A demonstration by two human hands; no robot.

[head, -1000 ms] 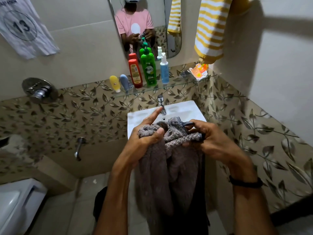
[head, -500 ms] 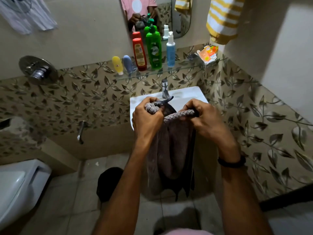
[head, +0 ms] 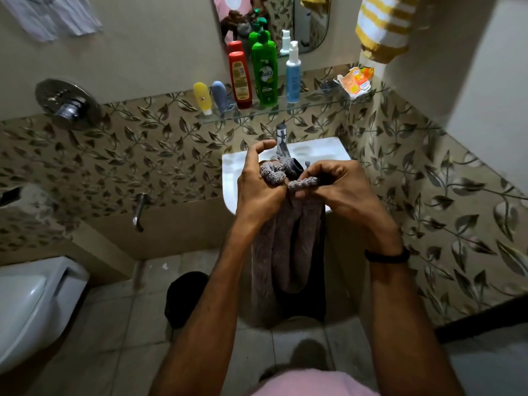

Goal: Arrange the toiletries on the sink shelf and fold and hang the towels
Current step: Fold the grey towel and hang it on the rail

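Leaf-patterned bathroom tiles surround a white sink at frame centre, with a glass shelf of bottles above it. Before the sink, the left hand and right hand grip the bunched top edge of the grey towel with curled fingers. The rest hangs between the forearms.

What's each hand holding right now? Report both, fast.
Left hand: grips the towel at its top edge.
Right hand: pinches the same top edge.

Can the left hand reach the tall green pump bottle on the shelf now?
Probably not yet: the left hand grips the grey terry towel. Nothing but the chrome tap stands between it and the tall green pump bottle, so freed, likely yes.
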